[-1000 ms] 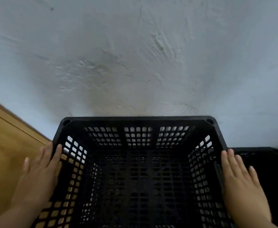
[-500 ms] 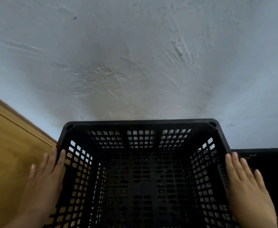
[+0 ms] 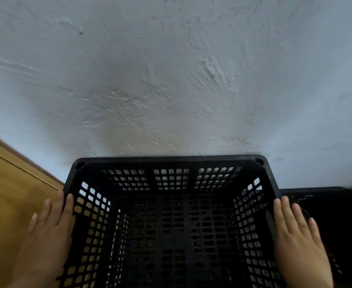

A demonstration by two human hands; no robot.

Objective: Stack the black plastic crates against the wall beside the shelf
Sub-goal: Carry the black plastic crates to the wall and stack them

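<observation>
A black perforated plastic crate [image 3: 171, 161] fills the lower middle of the head view, its far rim against the grey wall. My left hand [image 3: 50, 231] lies flat with straight fingers against the crate's left outer side. My right hand [image 3: 295, 240] lies flat the same way against the right outer side. Through the crate's grid bottom I see more black lattice below, probably another crate. A second black crate [image 3: 327, 194] shows lower down at the right, mostly hidden behind my right hand.
The rough grey plastered wall [image 3: 171, 80] takes up the whole upper view. A wooden shelf side [image 3: 8, 194] stands close to the left of the crate, just behind my left hand.
The view has tilted slightly, so the crate's far rim sits a little lower in frame. Both hands stay flat on the crate's sides, shifted slightly along them.
</observation>
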